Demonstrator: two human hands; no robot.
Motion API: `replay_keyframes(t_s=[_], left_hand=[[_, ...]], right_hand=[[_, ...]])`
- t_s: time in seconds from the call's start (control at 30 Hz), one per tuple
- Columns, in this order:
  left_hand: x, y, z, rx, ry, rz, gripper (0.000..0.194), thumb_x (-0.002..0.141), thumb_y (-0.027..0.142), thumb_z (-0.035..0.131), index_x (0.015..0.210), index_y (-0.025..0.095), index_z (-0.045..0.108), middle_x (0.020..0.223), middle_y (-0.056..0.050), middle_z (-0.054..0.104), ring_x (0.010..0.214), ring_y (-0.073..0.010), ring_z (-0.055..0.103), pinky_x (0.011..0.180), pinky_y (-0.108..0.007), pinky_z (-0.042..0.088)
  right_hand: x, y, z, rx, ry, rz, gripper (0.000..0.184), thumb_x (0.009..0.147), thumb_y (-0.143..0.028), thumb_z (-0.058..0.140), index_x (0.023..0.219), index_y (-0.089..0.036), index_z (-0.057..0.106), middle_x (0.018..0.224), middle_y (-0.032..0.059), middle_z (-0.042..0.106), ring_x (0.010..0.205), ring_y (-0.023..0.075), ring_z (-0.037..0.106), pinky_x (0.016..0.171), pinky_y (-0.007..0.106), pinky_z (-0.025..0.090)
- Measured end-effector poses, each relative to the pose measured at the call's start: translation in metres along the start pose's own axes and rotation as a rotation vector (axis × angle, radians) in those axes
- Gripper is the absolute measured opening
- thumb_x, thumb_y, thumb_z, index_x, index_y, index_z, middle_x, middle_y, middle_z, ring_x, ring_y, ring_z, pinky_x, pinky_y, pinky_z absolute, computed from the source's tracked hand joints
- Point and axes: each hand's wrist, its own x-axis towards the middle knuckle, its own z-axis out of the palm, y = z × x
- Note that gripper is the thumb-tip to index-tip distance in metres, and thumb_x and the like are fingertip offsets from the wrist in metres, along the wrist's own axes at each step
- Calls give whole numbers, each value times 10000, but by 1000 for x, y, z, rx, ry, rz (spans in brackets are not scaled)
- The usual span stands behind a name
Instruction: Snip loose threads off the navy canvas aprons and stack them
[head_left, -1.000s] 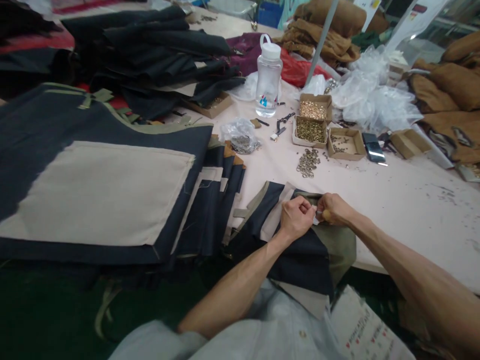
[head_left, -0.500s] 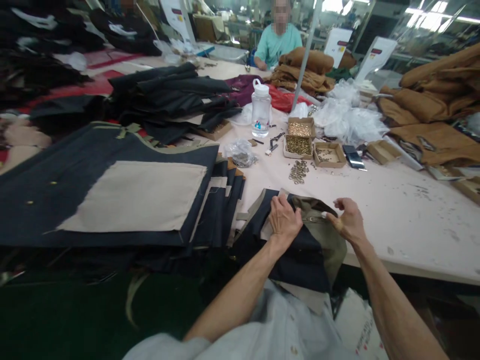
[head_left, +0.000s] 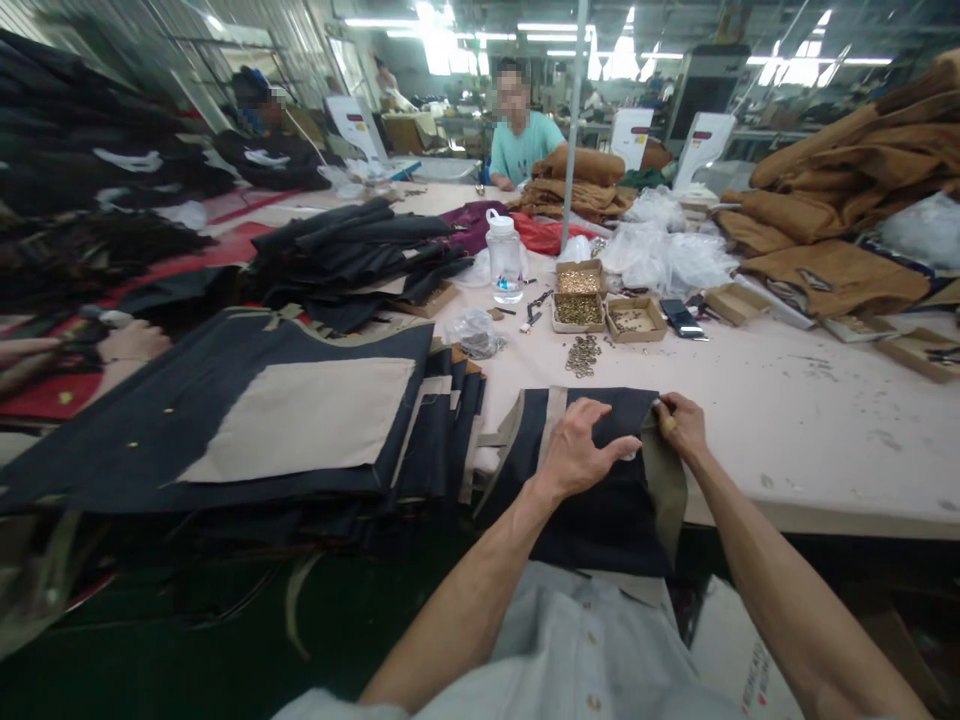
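A dark navy fabric piece (head_left: 600, 500) with olive trim lies at the table's near edge in front of me. My left hand (head_left: 581, 447) rests on top of it, fingers bent, thumb pressing the cloth. My right hand (head_left: 677, 424) pinches the piece's upper right corner beside the olive strap (head_left: 667, 490), which hangs over the edge. To the left sits a stack of similar navy pieces (head_left: 247, 420) with a beige pocket panel on top.
Cardboard boxes of brass rings (head_left: 579, 295), loose rings (head_left: 583, 355), a water bottle (head_left: 505, 256), a phone (head_left: 681, 318) and plastic bags lie further back. Brown garments (head_left: 825, 230) pile up at right. Another person's hand (head_left: 127, 342) is at left; two people sit beyond the table.
My hands have come apart from the strap end; the fabric now lies flatter, left hand on top, right hand at its corner. My view has tilted upward.
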Motion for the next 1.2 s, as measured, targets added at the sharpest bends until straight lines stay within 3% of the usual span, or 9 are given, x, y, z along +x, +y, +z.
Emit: replay_keyframes(t_s=[0.17, 0.3, 0.43, 0.5, 0.6, 0.73, 0.83, 1.03, 1.2], left_hand=[[-49, -29, -12, 263, 75, -180, 512, 947, 458, 668, 1361, 166, 597, 1428, -208, 577, 1357, -357, 517, 1154, -564, 397], [-105, -49, -30, 277, 195, -295, 539, 932, 435, 680, 1399, 190, 568, 1510, -195, 515, 1444, -363, 441, 1212, -550, 340], [-166, -58, -42, 349, 358, -511, 441, 931, 458, 655, 1274, 183, 621, 1299, -168, 615, 1279, -334, 562, 1144, -492, 423], [-195, -65, -41, 420, 367, -636, 471, 914, 488, 658, 1255, 165, 617, 1243, -167, 626, 1245, -344, 577, 1123, -509, 437], [-227, -80, -34, 395, 342, -830, 590, 847, 534, 707, 1269, 135, 603, 1252, -190, 629, 1274, -380, 567, 1125, -554, 425], [-237, -93, -25, -229, 327, -1161, 562, 681, 487, 855, 1101, 154, 685, 1062, -140, 723, 1112, -341, 680, 1002, -486, 520], [-233, -94, -24, -536, 305, -1232, 506, 645, 483, 893, 985, 151, 717, 921, -98, 753, 910, -269, 729, 841, -396, 579], [-222, -82, -30, -920, 400, -1336, 296, 710, 291, 881, 901, 136, 716, 1023, -131, 787, 898, -249, 765, 838, -388, 631], [-207, -50, -42, -1330, 487, -1434, 278, 743, 56, 707, 1002, 145, 749, 1012, -110, 805, 1003, -276, 773, 950, -431, 643]], right_hand=[[-24, 10, -29, 44, 154, 137, 378, 843, -409, 594, 1071, -120, 680, 995, 164, 723, 852, 258, 651, 862, 383, 522], [-117, 11, -47, 180, 147, 295, 437, 891, -543, 617, 1046, -145, 709, 884, 132, 733, 790, 257, 677, 772, 362, 543], [-229, 12, -31, 316, -190, 354, 482, 829, -588, 671, 1058, -167, 719, 887, 105, 742, 769, 263, 702, 729, 377, 572], [-264, 17, -15, 294, -218, 367, 554, 782, -575, 700, 1168, -178, 705, 914, 94, 738, 757, 270, 698, 680, 387, 569], [-282, 26, 6, 219, -176, 393, 619, 756, -563, 712, 1254, -196, 682, 867, 67, 716, 737, 274, 681, 677, 402, 557], [-268, 28, 17, 308, -210, 437, 509, 795, -582, 680, 1101, -176, 698, 810, 58, 690, 702, 250, 637, 682, 379, 532], [-264, 21, 7, 440, -231, 428, 377, 842, -576, 655, 865, -200, 653, 790, 50, 657, 713, 229, 603, 659, 341, 499], [-297, -20, -54, 711, -323, 286, 311, 862, -508, 715, 794, -223, 613, 879, 56, 652, 801, 244, 612, 689, 342, 519], [-327, -50, -116, 764, -180, 179, 148, 864, -387, 733, 824, -271, 650, 935, 88, 697, 870, 315, 692, 683, 408, 601]])
